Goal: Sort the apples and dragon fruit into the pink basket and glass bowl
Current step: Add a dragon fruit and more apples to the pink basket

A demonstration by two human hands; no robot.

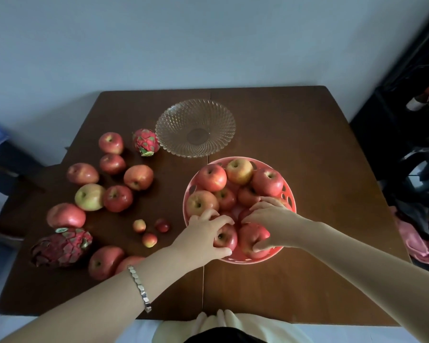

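in the head view, both hands were down in the pink basket (291, 203), which sat on the table (295, 280) close to the person and was heaped with apples. the left hand (206, 235) had its fingers curled round a red apple (225, 238) at the near rim. the right hand (270, 219) gripped a bigger apple (250, 240) just beside it, thumb low on the fruit. the glass bowl (195, 127) stood just beyond the basket with nothing in it. the small dragon fruit (146, 142) lay by the bowl's left edge, and the large dragon fruit (61, 246) at the near left among the loose apples (114, 198). the step looked like settling apples into the pile. each wanted nesting into a low gap and letting go only once steady, since the heap seemed full enough for one to roll over the rim.
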